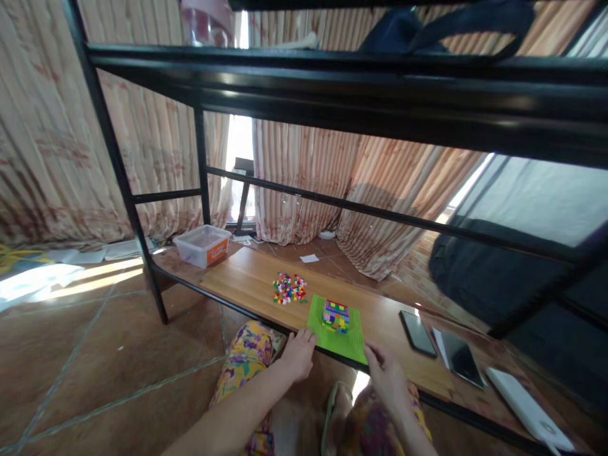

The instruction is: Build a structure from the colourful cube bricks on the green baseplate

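Block, in the head view: multicoloured brick build (336, 317), standing on the green baseplate (352, 345), nearer its far side than its near edge.
Block from the fingers: beyond both hands; away and rightward from the left fingertips, away and leftward from the right ones. The left hand looks slightly nearer.
Long axis: the build looks compact, with no clear long way; the plate's near edge runs along the table edge, between the hands.
Left hand (300, 354): palm down at the plate's near left corner, fingers close together and loosely bent; whether they grip the plate I cannot tell.
Right hand (384, 369): thumb and forefinger at the near right corner, only a little apart; a pinch on it cannot be made out.
Loose bricks (289, 288): scattered pile on the wooden board (247, 269), beyond the left hand and left of the plate.
Plastic box (192, 249): far left end, with an orange label (217, 251); its pale lettering is too small to read.
Phones (418, 333): two dark slabs to the right, no brand legible.
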A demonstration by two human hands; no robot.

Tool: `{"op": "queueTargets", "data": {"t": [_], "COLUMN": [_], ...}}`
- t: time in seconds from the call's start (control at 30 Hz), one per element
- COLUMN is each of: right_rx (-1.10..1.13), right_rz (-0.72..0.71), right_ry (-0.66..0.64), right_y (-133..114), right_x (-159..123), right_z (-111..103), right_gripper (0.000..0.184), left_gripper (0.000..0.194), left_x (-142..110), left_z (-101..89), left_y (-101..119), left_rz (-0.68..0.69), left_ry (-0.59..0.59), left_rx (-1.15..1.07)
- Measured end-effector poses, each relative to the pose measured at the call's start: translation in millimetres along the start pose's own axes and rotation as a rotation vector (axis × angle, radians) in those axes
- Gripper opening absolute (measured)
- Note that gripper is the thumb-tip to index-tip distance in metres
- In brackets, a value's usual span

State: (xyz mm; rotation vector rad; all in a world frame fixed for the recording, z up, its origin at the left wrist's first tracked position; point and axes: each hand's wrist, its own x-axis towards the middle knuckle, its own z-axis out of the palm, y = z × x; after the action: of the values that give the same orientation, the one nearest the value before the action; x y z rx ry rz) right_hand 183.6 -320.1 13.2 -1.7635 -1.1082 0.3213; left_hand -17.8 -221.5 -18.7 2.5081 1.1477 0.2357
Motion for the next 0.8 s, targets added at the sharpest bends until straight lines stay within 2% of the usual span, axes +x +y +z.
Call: {"op": "queueTargets", "data": {"t": [0.07,0.17,0.23,0.3,0.43,0.5,0.6,0.7,0.8], "right_rx": [-0.147,-0.338,-0.511,-0.554,-0.639,-0.707,-0.723,-0.595,-0.251], "right_rz": [-0.058,-0.207,-0.201,-0.195,-0.190,-0.182,-0.165,-0.129,-0.049], "right_ry": [0.007,-0.070,-0.142,-0.193,-0.327,-0.378,-0.379,-0.345,-0.265], "right_y": [-9.0,-19.7,-21.6,-17.9,-1.4,4.5,6.2,3.9,4.0], "right_x": [40.0,94.6,121.7,138.5,144.2,140.5,137.8,142.0,149.0], "right_z": [5.9,29.9,53.4,78.0,113.7,121.7,124.8,120.1,105.6], "right_gripper": [0.048,0.059,0.062,0.065,0.066,0.067,0.069,0.068,0.068], "left_gripper": [0.077,0.081,0.084,0.084,0.078,0.074,0.069,0.066,0.063], "left_x": [-0.6,-1.8,-3.4,-4.9,-4.6,-2.3,1.3,1.6,-0.5], "left_z": [6.1,17.4,23.4,27.0,28.3,27.8,26.5,24.0,18.7], "left_y": [-5.3,-11.4,-13.8,-14.4,-10.0,-7.4,-6.7,-10.7,-19.9], "left_rz": [-0.003,-0.030,-0.040,-0.045,-0.073,-0.085,-0.087,-0.047,-0.007], "left_ry": [0.000,-0.014,-0.014,-0.015,0.002,0.028,0.056,0.067,0.098], "left_rx": [-0.062,-0.139,-0.179,-0.212,-0.249,-0.257,-0.261,-0.285,-0.364]}}
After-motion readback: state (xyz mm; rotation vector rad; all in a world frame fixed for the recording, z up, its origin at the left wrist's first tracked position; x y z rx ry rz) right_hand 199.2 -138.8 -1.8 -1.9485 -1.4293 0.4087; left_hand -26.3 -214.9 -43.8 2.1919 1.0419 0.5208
